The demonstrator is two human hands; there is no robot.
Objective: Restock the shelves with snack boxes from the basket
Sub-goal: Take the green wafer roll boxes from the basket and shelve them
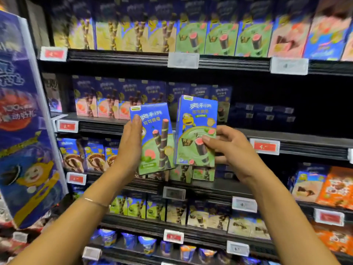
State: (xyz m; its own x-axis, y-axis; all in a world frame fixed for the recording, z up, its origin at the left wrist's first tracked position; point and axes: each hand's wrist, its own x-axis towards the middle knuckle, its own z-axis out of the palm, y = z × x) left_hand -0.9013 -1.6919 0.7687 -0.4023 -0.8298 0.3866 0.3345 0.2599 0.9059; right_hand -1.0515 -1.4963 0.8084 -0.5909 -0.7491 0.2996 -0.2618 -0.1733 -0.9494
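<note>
I hold two blue-and-green snack boxes up in front of the shelves. My left hand (129, 148) grips the left box (154, 138) by its left edge, and the box leans slightly to the right. My right hand (232, 150) holds the right box (196, 131) upright, thumb on its front. Both boxes hover before the middle shelf (286, 134), whose right part is dark with a gap. Matching green boxes (202, 174) stand on the shelf below, just behind my hands. The basket is out of view.
Rows of similar snack boxes fill the top shelf (219, 38) and the lower shelves. A tall blue display stand (24, 115) rises at the left. Orange packs (336, 188) sit at the right. Price tags (264, 146) line the shelf edges.
</note>
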